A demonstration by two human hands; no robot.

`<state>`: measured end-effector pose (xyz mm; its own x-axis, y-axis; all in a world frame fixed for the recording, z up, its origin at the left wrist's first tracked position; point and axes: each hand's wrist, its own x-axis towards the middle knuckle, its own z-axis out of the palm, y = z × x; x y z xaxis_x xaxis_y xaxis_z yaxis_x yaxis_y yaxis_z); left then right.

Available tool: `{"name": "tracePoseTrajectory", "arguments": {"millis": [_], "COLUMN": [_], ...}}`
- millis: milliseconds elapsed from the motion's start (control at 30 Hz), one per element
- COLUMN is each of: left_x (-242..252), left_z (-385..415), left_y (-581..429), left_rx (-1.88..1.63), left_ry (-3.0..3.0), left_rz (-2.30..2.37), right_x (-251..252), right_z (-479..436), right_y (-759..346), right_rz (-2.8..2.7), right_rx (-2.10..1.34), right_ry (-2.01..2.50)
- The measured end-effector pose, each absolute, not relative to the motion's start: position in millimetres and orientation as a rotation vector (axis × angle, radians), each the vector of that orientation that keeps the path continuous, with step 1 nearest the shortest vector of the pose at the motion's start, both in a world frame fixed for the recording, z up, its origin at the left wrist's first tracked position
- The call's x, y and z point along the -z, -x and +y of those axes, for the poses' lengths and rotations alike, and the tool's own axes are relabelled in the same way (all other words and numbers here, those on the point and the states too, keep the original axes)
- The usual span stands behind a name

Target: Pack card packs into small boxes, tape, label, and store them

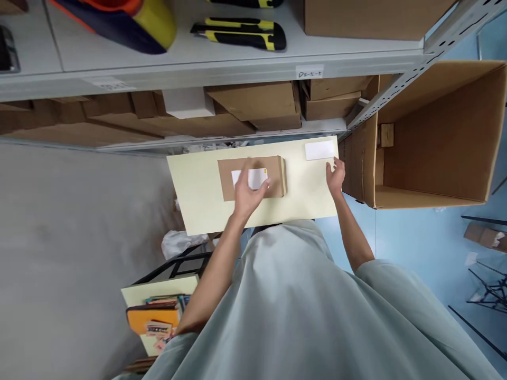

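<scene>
A small flat cardboard box point(273, 161) with a white label point(257, 178) lies on a pale cream board point(206, 211) in front of me. My left hand point(249, 196) is over the box and its label, thumb and fingers spread; whether it presses on the box I cannot tell. At the board's right edge is my right hand point(336, 177), its fingers loosely bent with a gap at the thumb and nothing visible between them. Just above those fingers, a blank white paper slip point(319, 150) lies on the board's upper right corner.
Metal shelving point(245, 68) spans the top, with yellow-black utility knives point(241, 34) above and cardboard boxes point(257, 103) below. A large open carton point(431, 142) stands right. At lower left, a cream surface point(158, 290) carries an orange folder point(152, 318) near a white plastic bag point(180, 243).
</scene>
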<state>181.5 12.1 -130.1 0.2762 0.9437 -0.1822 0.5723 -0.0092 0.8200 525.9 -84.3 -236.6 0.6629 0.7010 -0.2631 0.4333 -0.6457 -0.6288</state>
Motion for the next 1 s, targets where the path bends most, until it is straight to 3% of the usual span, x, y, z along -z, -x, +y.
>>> {"name": "tracePoseTrajectory", "arguments": {"millis": [100, 233, 367, 867, 1000], "left_x": [151.9, 197.3, 220.4, 209.1, 195.4], "left_z": [23.9, 44.1, 53.3, 43.2, 40.9], "left_y": [-272.0, -364.7, -399.8, -420.5, -420.4], "left_rx": [-0.473, -0.125, -0.025, 0.010, -0.201], "left_ry": [-1.559, -1.345, -1.375, -1.360, -1.387], "left_rz": [1.215, 1.425, 1.515, 1.793, 1.687], "right_x": [243.2, 244.9, 246.4, 248.9, 230.6], "right_z": [-58.6, -38.3, -35.8, -36.2, -37.0], "right_y": [-555.9, -562.3, -558.1, -555.0, -533.5], "right_rz": [-0.769, -0.737, -0.778, -0.693, -0.864], "right_rx": [-0.672, -0.768, -0.792, -0.606, -0.574], "right_ry": [2.400, 2.422, 2.432, 2.306, 2.155]}}
